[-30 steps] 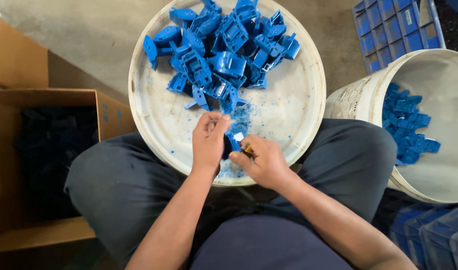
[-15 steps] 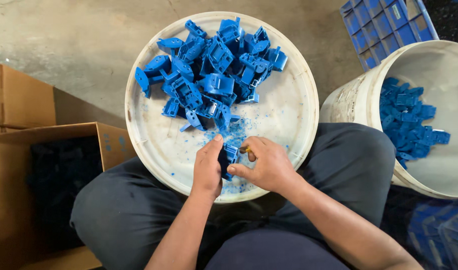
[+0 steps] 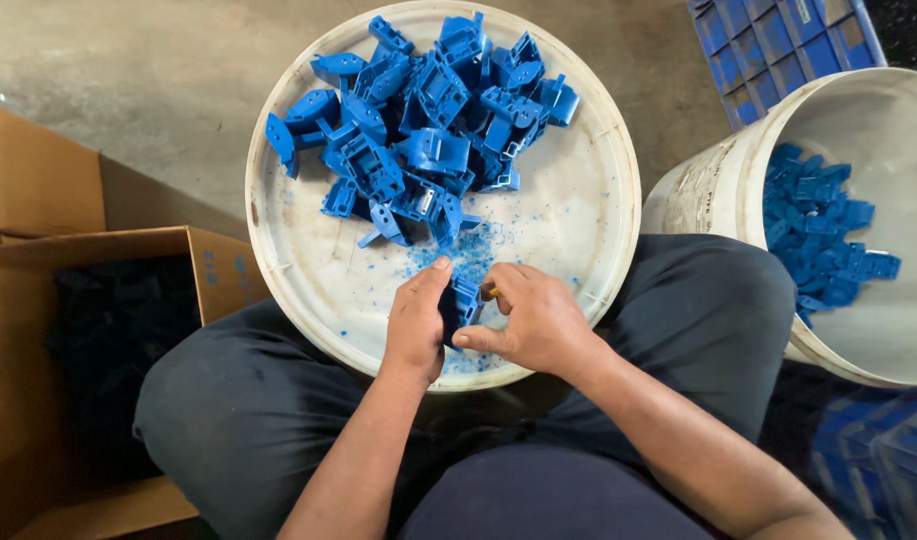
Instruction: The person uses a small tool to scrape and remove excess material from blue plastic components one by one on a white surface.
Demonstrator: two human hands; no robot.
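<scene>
A small blue plastic part point(image 3: 465, 300) is being pinched between the left hand point(image 3: 416, 325) and right hand point(image 3: 531, 322), both closed on it; it is judged light, stiff; its edges are best gripped.

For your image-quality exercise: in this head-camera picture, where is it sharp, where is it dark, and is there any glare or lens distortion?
Head view: even, soft daylight, no harsh glare; the blue plastic parts on the white round tray are sharp; the left hand and right hand are clear, no motion blur; the cardboard box interior is lost in shadow; the white bucket bends slightly at the wide-angle edge.
</scene>
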